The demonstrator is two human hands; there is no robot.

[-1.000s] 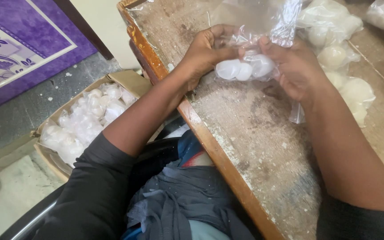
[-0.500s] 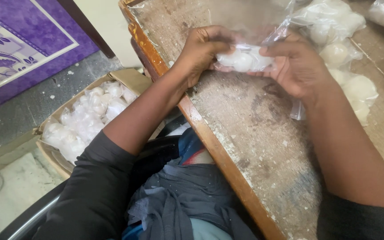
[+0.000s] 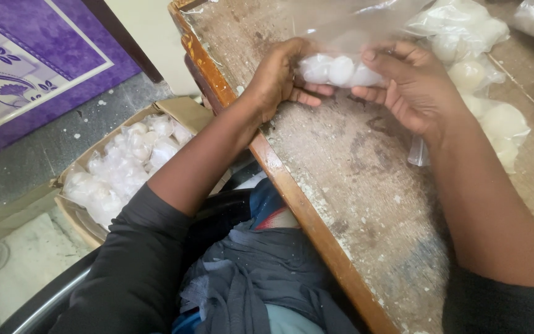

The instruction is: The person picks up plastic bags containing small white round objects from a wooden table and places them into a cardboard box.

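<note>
Here, both hands are working together over a worn wooden table, holding a clear plastic bag with a few white round pieces gathered in its lower end. The left hand is curling around the left end of that bunch, its fingers tucking underneath and pressing the plastic against the pieces. The right hand is closing on the right end, with the thumb lying on top and the fingers wrapping below, so the bunch is being pinched between the two hands just above the tabletop, near the table's far left corner. The upper part of the bag is rising loosely above the hands, thin and see-through. Just beyond the right hand, more filled clear bags of pale round pieces are lying on the table, some touching one another. Down to the left of the table, an open cardboard box is sitting on the grey floor, holding many small white packets piled together. Further left, a purple patterned mat is lying on the floor. Both forearms are showing bare, with dark sleeves pushed up toward the elbows, and dark folded cloth is resting in the person's lap.
</note>
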